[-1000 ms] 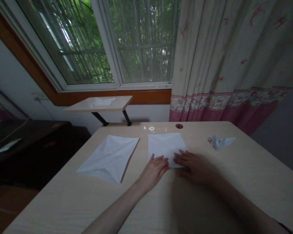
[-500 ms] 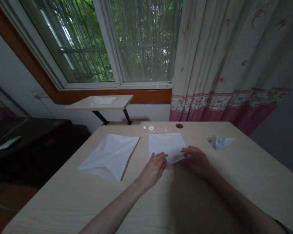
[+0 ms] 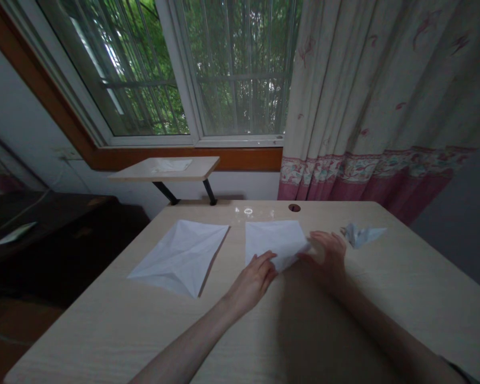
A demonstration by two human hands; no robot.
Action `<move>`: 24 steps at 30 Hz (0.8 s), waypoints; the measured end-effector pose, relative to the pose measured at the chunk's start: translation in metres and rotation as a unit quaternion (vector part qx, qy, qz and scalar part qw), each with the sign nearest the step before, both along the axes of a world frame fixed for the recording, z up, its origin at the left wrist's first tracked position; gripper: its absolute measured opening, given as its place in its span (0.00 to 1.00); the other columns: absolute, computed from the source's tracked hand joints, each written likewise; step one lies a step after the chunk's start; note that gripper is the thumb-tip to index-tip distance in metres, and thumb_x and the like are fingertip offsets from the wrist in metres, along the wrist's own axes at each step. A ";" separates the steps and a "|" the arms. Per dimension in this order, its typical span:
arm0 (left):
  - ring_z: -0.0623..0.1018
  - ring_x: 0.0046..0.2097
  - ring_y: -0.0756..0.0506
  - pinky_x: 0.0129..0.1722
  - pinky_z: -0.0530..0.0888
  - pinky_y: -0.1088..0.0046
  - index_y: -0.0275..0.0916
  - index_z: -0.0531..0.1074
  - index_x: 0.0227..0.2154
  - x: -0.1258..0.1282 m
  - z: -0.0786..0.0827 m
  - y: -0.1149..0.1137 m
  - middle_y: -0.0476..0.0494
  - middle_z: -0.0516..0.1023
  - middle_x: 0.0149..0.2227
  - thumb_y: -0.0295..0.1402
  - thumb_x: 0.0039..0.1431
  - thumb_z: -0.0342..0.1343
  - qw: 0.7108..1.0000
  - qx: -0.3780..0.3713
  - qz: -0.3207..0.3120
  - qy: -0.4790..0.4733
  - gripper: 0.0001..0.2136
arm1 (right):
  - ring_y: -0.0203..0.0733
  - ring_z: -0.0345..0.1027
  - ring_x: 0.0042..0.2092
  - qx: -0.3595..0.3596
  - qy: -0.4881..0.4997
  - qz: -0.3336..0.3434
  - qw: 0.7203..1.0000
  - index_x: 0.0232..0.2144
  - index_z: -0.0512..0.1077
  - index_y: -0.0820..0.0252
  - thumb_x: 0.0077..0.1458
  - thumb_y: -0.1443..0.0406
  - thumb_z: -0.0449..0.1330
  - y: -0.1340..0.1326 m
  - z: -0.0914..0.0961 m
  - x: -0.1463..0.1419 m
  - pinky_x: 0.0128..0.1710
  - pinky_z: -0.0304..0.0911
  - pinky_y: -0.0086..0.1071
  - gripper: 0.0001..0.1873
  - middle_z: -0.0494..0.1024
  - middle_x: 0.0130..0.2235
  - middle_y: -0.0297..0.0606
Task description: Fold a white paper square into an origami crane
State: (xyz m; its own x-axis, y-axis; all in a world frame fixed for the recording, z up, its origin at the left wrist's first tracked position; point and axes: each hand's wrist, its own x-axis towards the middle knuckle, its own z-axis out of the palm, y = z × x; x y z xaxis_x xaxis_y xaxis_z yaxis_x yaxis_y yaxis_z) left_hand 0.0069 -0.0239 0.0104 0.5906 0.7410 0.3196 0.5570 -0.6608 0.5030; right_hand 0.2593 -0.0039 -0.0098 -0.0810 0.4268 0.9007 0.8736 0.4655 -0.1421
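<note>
A folded white sheet of paper (image 3: 278,234) lies in the middle of the desk before me. Across its near left edge rests my left hand (image 3: 258,274), with the fingers stretched out over the paper. My right hand (image 3: 328,261) is at the sheet's right corner, slightly blurred, its thumb apart from the raised fingers. Whether the thumb touches the paper I cannot tell. To the left lies a larger, creased white sheet (image 3: 184,253), spread out with one edge a little raised. Right of my right hand sits a small folded paper piece (image 3: 362,234) with pointed ends.
The pale wooden desk (image 3: 224,341) has a round cable hole (image 3: 294,208) near its back edge. A small raised shelf (image 3: 136,174) on black legs stands at the back left, with a white paper (image 3: 174,165) on it. A curtain (image 3: 336,106) hangs behind the right side.
My right hand has moved slightly right, off the paper's near edge, and its fingers have lifted and spread from the thumb. My left hand stays in place on the sheet.
</note>
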 end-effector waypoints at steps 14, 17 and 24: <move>0.70 0.62 0.42 0.60 0.72 0.61 0.38 0.69 0.47 -0.005 -0.008 0.008 0.37 0.67 0.63 0.31 0.69 0.49 0.996 0.059 0.060 0.012 0.08 | 0.50 0.64 0.54 -0.016 -0.095 0.000 0.995 0.43 0.68 0.53 0.60 0.63 0.62 -0.013 -0.004 -0.008 0.58 0.54 0.47 0.09 0.70 0.50 0.43; 0.70 0.62 0.40 0.63 0.68 0.56 0.38 0.69 0.49 -0.006 -0.008 0.009 0.38 0.70 0.61 0.32 0.69 0.49 0.991 0.097 0.074 0.051 0.09 | 0.50 0.63 0.55 -0.010 -0.111 0.005 0.994 0.44 0.69 0.53 0.61 0.63 0.61 -0.011 -0.006 -0.007 0.57 0.54 0.48 0.09 0.70 0.51 0.44; 0.72 0.60 0.39 0.65 0.61 0.48 0.38 0.66 0.55 -0.008 -0.012 0.012 0.36 0.74 0.58 0.35 0.70 0.48 0.985 0.103 0.105 0.092 0.15 | 0.51 0.63 0.56 -0.040 -0.133 0.001 0.990 0.50 0.69 0.51 0.62 0.63 0.60 -0.010 -0.006 -0.010 0.58 0.52 0.49 0.13 0.71 0.55 0.44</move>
State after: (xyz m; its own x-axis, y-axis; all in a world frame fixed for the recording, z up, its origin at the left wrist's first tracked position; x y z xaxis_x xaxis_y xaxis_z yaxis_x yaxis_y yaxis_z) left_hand -0.0006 -0.0121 -0.0020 0.4933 0.7835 0.3779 0.7613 -0.5990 0.2482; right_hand 0.2490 -0.0139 -0.0156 -0.3120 0.4961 0.8103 0.8842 0.4636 0.0567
